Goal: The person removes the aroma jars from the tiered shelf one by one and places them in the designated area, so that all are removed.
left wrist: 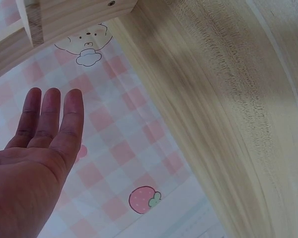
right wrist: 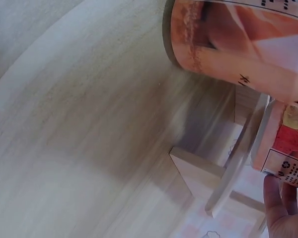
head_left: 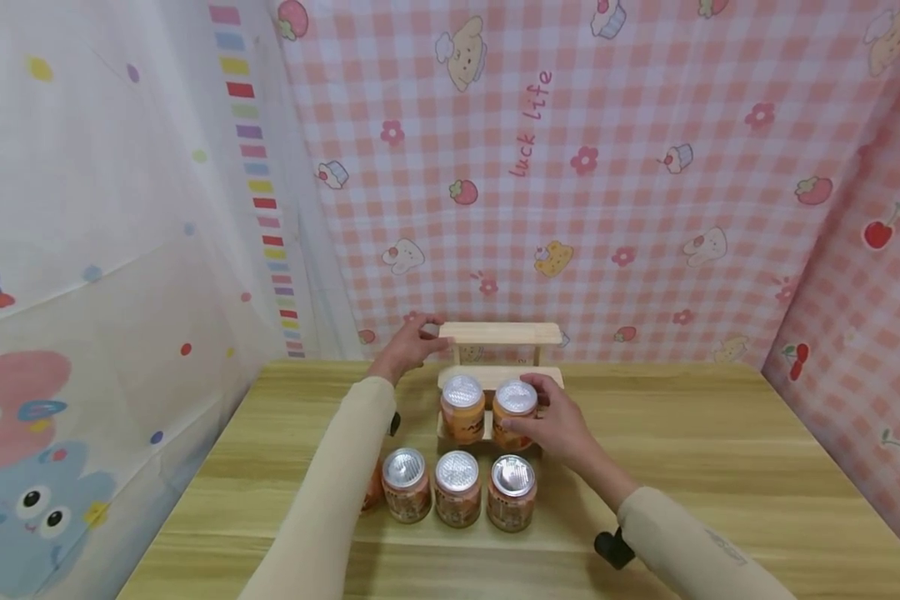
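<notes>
A small tiered wooden rack (head_left: 500, 333) stands at the back of the table. My left hand (head_left: 412, 343) is at the left end of its top shelf, fingertips at the shelf's edge. In the left wrist view, the fingers of this hand (left wrist: 35, 153) are extended, with nothing in the palm. Two orange-labelled cans with silver lids sit on the lowest shelf, the left can (head_left: 463, 412) standing free. My right hand (head_left: 562, 421) grips the right can (head_left: 513, 417) from its right side. The right wrist view shows fingers against that can's label (right wrist: 288, 166).
Several similar cans line up in front of the rack, including a middle can (head_left: 458, 492) and a right can (head_left: 512, 496); the leftmost is partly behind my left sleeve (head_left: 337, 475). A checked cloth (head_left: 607, 208) hangs behind the wooden table (head_left: 682, 450).
</notes>
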Tool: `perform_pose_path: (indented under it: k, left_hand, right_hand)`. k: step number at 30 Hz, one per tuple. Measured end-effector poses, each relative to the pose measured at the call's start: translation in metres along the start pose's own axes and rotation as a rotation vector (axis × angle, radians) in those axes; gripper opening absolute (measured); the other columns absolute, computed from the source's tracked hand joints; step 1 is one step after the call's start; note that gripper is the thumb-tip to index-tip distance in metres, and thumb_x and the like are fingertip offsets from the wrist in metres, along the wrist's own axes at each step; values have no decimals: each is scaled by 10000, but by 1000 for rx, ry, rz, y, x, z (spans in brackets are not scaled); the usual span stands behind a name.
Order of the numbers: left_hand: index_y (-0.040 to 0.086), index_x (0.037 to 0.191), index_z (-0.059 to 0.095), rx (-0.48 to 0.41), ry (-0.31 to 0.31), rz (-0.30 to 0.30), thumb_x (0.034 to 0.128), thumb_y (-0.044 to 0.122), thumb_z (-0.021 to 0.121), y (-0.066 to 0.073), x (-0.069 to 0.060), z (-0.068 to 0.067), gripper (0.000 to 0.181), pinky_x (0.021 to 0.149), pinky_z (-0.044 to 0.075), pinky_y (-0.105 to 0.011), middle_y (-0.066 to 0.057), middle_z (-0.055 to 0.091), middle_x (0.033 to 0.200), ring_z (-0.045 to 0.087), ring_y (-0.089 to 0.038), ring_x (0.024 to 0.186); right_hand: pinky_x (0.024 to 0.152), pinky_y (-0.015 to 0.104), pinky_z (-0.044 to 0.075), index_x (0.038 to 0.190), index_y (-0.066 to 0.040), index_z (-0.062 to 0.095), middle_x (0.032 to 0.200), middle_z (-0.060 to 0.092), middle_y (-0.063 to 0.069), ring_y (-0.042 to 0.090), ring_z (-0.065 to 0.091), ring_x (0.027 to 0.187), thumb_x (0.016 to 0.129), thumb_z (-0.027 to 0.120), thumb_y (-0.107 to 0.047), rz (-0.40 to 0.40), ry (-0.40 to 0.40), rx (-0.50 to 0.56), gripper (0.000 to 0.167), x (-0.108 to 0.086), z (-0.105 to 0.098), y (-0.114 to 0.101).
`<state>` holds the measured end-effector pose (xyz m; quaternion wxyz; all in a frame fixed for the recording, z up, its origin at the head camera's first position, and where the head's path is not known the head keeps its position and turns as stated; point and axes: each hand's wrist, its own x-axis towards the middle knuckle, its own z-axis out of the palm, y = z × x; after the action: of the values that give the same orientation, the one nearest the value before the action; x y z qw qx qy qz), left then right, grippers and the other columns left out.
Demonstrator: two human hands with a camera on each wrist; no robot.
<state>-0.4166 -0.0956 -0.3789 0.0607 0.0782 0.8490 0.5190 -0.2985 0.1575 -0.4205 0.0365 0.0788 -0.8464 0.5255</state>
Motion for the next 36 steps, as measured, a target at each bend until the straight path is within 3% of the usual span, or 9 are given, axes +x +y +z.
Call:
perform_pose_path:
  k: [10,17,22,28,36]
  left_hand:
    - [140,1357,513,4,-14,3,959,304,678,0,0,1,461,936,476,-513,-164,485,1379,502,-306,1250]
    - [145,1375,507,26,-6,6,959,319,674,1,-1,1,481,874,499,-441,-158,492,1377,509,-296,1240]
    - [152,1397,495,37,-16,7,962,334,670,-2,2,-2,503,891,492,-465,-159,515,1359,505,-298,1251]
    - [146,1408,489,39,-13,9,967,323,664,-2,2,-2,506,870,494,-458,-167,519,1354,500,-303,1254]
    - [144,1396,494,39,-16,8,967,316,664,-1,1,0,492,877,492,-460,-169,511,1361,500,-311,1254]
  right_hand:
    - [829,411,536,1393,-73,467,1284,546,176,358,541,1186,778,868,-235,-16,2,-8,752,-9,-27,-1]
    - [804,392,540,1404,-76,466,1280,554,170,350,548,1174,771,872,-252,-22,-3,-14,772,-21,-44,3]
    - [783,366,537,1387,-55,477,1257,555,176,353,554,1145,775,871,-241,-50,-19,-5,751,-29,-55,8]
    - [774,331,541,1338,-32,496,1220,557,172,341,560,1120,773,871,-181,-57,-35,32,694,-40,-63,16]
    - [777,291,550,1357,-16,474,1233,555,170,319,570,1113,760,879,-160,-42,-60,53,736,-54,-66,29]
